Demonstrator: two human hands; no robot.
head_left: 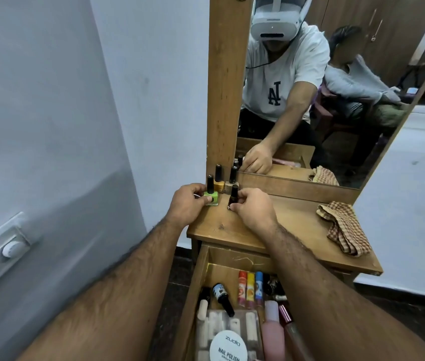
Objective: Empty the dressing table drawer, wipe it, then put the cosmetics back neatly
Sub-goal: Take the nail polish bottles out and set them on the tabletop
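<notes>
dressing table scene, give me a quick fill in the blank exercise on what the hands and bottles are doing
1. The left hand holds the ____ bottle on the tabletop.
2. The right hand pinches the dark bottle, which stands ____.
3. The checked cloth lies on the tabletop's ____ side.
4. The drawer below is ____, with cosmetics inside.

Missing words: green; upright; right; open

A single wide-angle view looks from the person's head, forward and steeply down. It sits close over both forearms and the open drawer [234,308] at the bottom edge, with the table [271,230] just beyond. The mirror [310,100] ahead faces the camera squarely, and the wall [62,113] seems bent by the lens.
</notes>
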